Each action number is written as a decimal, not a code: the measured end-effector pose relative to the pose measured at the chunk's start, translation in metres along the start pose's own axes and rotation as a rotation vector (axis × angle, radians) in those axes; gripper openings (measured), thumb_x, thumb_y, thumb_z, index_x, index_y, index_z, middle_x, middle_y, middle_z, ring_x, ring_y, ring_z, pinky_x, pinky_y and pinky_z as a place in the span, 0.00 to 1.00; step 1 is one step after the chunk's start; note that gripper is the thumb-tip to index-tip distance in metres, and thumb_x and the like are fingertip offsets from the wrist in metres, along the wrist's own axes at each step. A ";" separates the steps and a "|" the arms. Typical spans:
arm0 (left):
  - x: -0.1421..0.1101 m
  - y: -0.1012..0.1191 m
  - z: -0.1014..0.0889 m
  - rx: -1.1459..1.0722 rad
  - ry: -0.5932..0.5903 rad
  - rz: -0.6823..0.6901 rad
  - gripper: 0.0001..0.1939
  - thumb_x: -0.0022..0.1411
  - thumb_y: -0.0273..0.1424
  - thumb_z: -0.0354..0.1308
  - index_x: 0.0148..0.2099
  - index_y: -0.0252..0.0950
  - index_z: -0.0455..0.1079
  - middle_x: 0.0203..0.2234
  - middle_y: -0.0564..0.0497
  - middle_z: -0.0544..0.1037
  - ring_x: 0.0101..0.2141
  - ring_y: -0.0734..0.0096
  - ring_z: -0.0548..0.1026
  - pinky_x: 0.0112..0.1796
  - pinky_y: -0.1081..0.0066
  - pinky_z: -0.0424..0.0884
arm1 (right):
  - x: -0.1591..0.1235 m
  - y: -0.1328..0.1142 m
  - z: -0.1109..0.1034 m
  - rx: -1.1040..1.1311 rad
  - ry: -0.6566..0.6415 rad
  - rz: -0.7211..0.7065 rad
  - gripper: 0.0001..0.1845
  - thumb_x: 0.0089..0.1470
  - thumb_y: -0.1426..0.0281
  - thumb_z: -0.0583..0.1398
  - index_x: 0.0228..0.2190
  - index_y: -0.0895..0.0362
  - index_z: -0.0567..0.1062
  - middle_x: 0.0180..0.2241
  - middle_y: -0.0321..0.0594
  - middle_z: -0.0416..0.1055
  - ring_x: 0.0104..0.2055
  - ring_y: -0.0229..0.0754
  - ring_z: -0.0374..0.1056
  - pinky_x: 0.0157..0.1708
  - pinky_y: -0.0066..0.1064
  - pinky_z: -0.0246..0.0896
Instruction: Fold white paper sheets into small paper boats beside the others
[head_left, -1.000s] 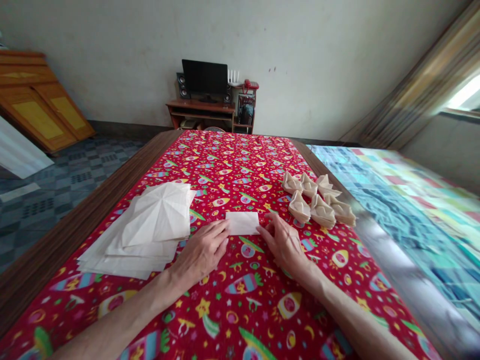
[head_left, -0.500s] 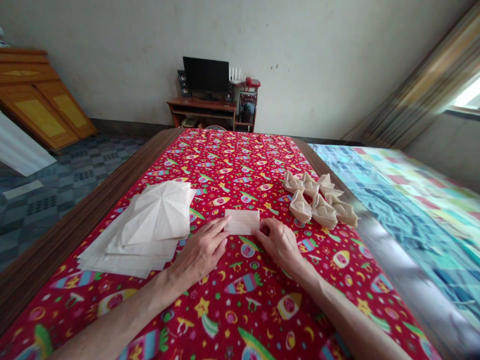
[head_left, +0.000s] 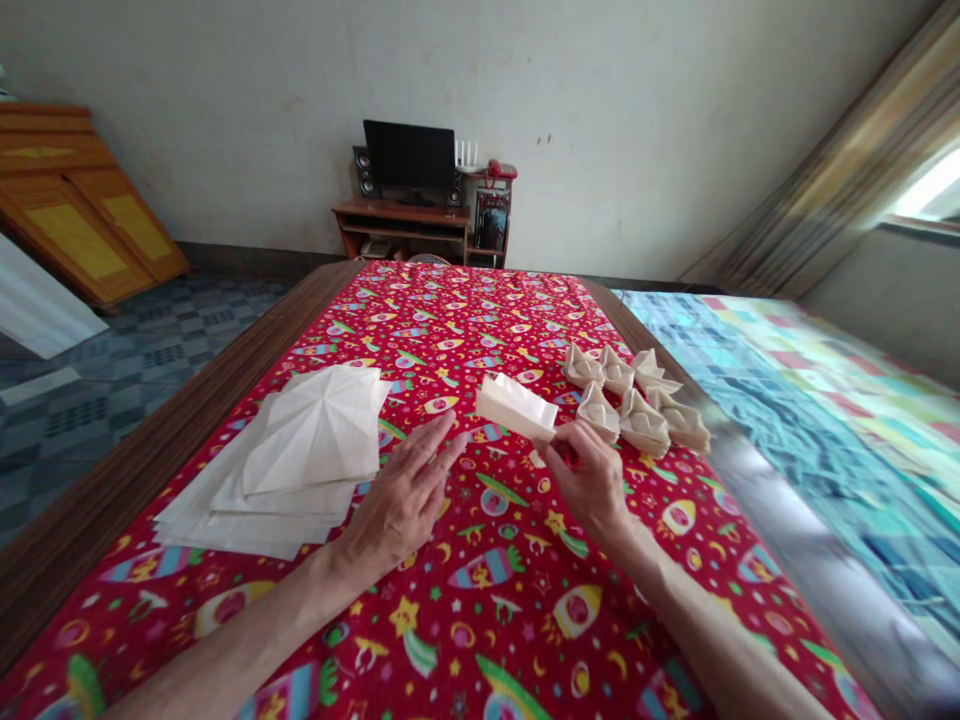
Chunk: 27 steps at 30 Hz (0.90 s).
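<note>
A small folded piece of cream paper (head_left: 516,405) is pinched at its near right corner by my right hand (head_left: 589,472). It is tilted and looks raised off the red patterned cloth (head_left: 480,625), with its folded layers parting along the top. My left hand (head_left: 409,485) is open just left of it, fingers stretched out and touching no paper. Left of that hand lies a stack of cream paper sheets (head_left: 307,440), the top one creased in a star pattern. Beyond my right hand sit several folded paper pieces (head_left: 643,420), boat-like with pointed tips, in two rows.
Brown wooden table edges (head_left: 247,360) show on both sides of the cloth. To the right is a bed (head_left: 720,350) with a blue patterned cover. A desk with a monitor (head_left: 410,160) stands against the far wall, and a wooden cabinet (head_left: 82,210) at the left.
The folded paper lay flat between both hands; my right hand has lifted and tilted it, moving right. My left hand has let go of it and shows its fingers more spread.
</note>
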<state>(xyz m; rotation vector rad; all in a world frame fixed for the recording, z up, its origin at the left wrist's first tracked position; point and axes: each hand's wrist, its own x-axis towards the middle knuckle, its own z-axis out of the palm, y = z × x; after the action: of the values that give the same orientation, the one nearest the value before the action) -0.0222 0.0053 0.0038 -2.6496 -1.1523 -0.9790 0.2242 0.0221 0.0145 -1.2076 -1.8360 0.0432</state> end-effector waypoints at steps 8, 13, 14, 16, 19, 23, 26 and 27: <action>0.001 0.004 0.001 0.044 -0.030 0.069 0.23 0.63 0.24 0.53 0.60 0.39 0.59 0.58 0.45 0.63 0.58 0.56 0.59 0.57 0.50 0.57 | -0.025 -0.019 0.012 -0.284 -0.349 -0.379 0.14 0.62 0.73 0.49 0.27 0.57 0.70 0.26 0.37 0.66 0.26 0.35 0.58 0.27 0.26 0.51; -0.002 0.008 0.002 0.009 -0.111 0.091 0.09 0.63 0.25 0.53 0.45 0.37 0.70 0.38 0.49 0.76 0.41 0.64 0.71 0.43 0.63 0.69 | -0.028 -0.020 0.012 -0.296 -0.430 -0.383 0.13 0.62 0.74 0.49 0.28 0.58 0.70 0.28 0.37 0.66 0.26 0.35 0.58 0.26 0.27 0.50; -0.003 0.009 0.003 0.005 -0.132 0.086 0.08 0.64 0.26 0.53 0.44 0.36 0.70 0.36 0.50 0.75 0.39 0.66 0.71 0.41 0.65 0.70 | -0.028 -0.020 0.011 -0.287 -0.439 -0.370 0.13 0.62 0.74 0.49 0.29 0.58 0.71 0.28 0.37 0.66 0.27 0.35 0.58 0.26 0.27 0.51; -0.005 0.011 0.005 -0.010 -0.167 0.067 0.07 0.64 0.27 0.52 0.43 0.36 0.71 0.33 0.50 0.75 0.37 0.67 0.71 0.38 0.67 0.70 | -0.030 -0.019 0.010 -0.260 -0.449 -0.344 0.14 0.62 0.73 0.49 0.31 0.57 0.72 0.29 0.38 0.67 0.28 0.35 0.60 0.27 0.26 0.52; -0.007 0.014 0.006 -0.031 -0.175 0.022 0.07 0.65 0.29 0.52 0.40 0.37 0.72 0.31 0.51 0.74 0.35 0.68 0.72 0.36 0.69 0.69 | -0.033 -0.016 0.009 -0.190 -0.466 -0.299 0.13 0.62 0.73 0.49 0.34 0.57 0.73 0.31 0.39 0.69 0.31 0.36 0.63 0.31 0.26 0.56; -0.007 0.019 0.007 -0.098 -0.153 -0.056 0.09 0.65 0.30 0.51 0.37 0.37 0.72 0.30 0.52 0.74 0.32 0.70 0.72 0.35 0.71 0.69 | -0.032 -0.014 0.010 -0.056 -0.451 -0.199 0.11 0.62 0.70 0.51 0.35 0.56 0.74 0.33 0.40 0.70 0.34 0.36 0.66 0.34 0.25 0.61; -0.006 0.020 0.008 -0.166 -0.154 -0.176 0.09 0.64 0.28 0.51 0.34 0.36 0.72 0.29 0.52 0.74 0.31 0.72 0.73 0.33 0.74 0.69 | -0.031 -0.015 0.008 0.013 -0.413 -0.147 0.12 0.62 0.69 0.51 0.36 0.57 0.74 0.32 0.40 0.71 0.32 0.35 0.67 0.33 0.25 0.62; -0.005 0.020 0.008 -0.183 -0.159 -0.217 0.09 0.64 0.28 0.51 0.32 0.36 0.71 0.28 0.52 0.74 0.30 0.73 0.73 0.32 0.74 0.68 | -0.032 -0.016 0.007 0.012 -0.395 -0.148 0.12 0.62 0.69 0.51 0.36 0.57 0.74 0.30 0.39 0.71 0.31 0.35 0.67 0.31 0.25 0.61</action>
<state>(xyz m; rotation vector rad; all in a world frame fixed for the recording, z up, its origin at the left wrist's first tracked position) -0.0069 -0.0098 -0.0027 -2.8356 -1.4781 -0.9629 0.2113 -0.0067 -0.0034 -1.1067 -2.2595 0.2228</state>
